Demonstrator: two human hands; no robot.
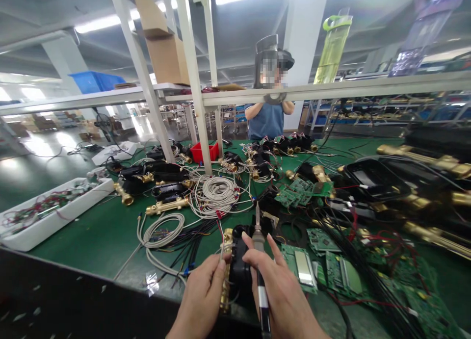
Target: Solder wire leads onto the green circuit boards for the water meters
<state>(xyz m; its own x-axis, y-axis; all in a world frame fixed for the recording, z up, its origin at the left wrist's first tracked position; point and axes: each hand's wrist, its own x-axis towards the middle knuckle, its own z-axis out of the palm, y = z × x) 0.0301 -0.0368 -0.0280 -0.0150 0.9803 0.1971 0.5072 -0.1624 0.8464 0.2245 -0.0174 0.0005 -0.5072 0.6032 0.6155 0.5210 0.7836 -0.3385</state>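
Note:
My left hand (204, 292) is closed, thumb against fingers, on a thin grey cable (221, 246) with red and blue wire ends pointing up. In my right hand (277, 287) is a soldering iron (262, 299), its metal tip directed away from me, near a dark stand-like holder. Between the hands sits a black meter housing (241, 260) with a brass pipe body (225, 299) along its left side. Part of it is hidden by my fingers. Right beside my right hand lies a green circuit board (300, 266) with a pale display.
Coiled grey cables (215, 194) and brass-and-black meters cover the green bench (99, 241). A white foam tray (59, 216) with wired parts stands left, a red bin (198, 152) behind. Several circuit boards (344, 270) and black wires lie right. Across the bench is a person (267, 120).

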